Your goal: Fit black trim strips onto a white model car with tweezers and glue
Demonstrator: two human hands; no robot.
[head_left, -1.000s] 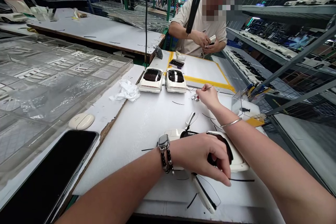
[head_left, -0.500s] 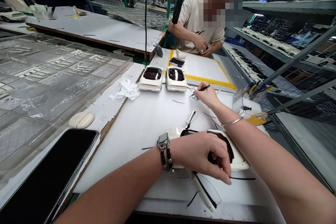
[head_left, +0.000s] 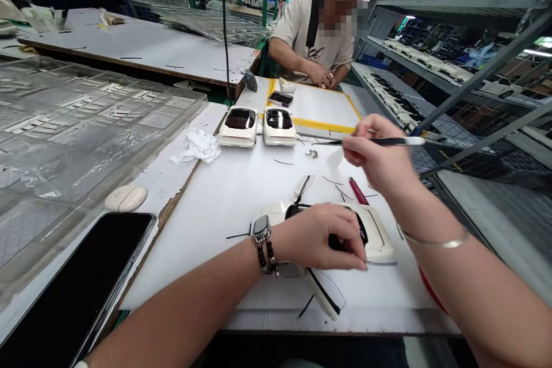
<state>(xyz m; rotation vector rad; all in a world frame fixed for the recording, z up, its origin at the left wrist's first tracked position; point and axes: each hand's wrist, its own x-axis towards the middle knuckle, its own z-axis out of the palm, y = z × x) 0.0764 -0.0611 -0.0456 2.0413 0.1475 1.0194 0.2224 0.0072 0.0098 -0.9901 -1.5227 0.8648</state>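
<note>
My left hand (head_left: 321, 236) lies over a white model car (head_left: 377, 230), fingertips pinched together. A thin dark strip (head_left: 382, 264) extends from them beside the car's edge; it is blurred. The car's two doors stand swung out, the near door (head_left: 323, 296) towards me and the far door (head_left: 304, 188) away. My hand hides much of its middle. Raised beyond the car, my right hand (head_left: 379, 155) is closed around dark tweezers (head_left: 388, 141) with a pale end, their tips pointing left. Below the tips sits a crumpled silver piece (head_left: 311, 154).
Two white model cars (head_left: 237, 129) stand further back, near a crumpled cloth (head_left: 197, 146). Thin black strips and a red pen-like tool (head_left: 357, 191) lie on the table (head_left: 207, 253). A phone (head_left: 81, 282) is at left. A co-worker (head_left: 310, 40) works opposite.
My right hand has risen and drawn back to the right with the tweezers, uncovering the silver piece and the red tool. My left hand stays over the car; the view has shifted slightly.
</note>
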